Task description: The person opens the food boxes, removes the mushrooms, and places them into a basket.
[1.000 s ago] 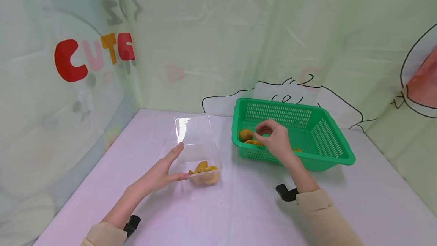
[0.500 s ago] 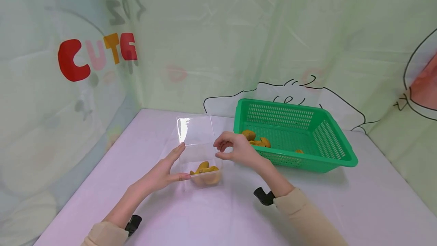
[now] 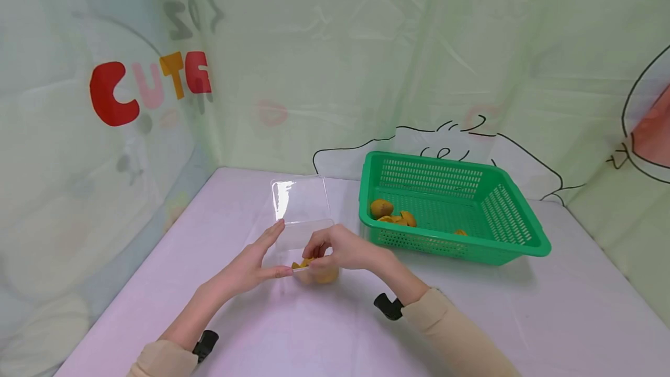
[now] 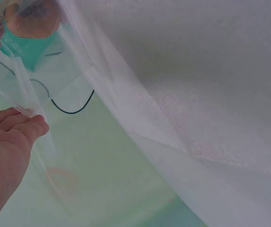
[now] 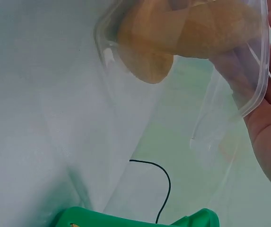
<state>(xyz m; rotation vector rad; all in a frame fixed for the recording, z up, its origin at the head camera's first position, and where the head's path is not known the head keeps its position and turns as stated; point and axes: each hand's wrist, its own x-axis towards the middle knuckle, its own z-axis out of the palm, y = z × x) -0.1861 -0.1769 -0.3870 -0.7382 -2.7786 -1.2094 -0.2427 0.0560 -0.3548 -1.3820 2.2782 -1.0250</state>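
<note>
While the left hand point(image 3: 246, 269) rests flat-fingered against the clear box point(image 3: 309, 249), the right hand point(image 3: 340, 249) pinches a potato piece point(image 3: 303, 262) over it.

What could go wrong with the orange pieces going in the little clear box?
The small clear plastic box looks light, braced only by the flat left hand, so it might slide. Its open lid might flop down. The right hand could drop an orange-yellow piece over the rim.
</note>
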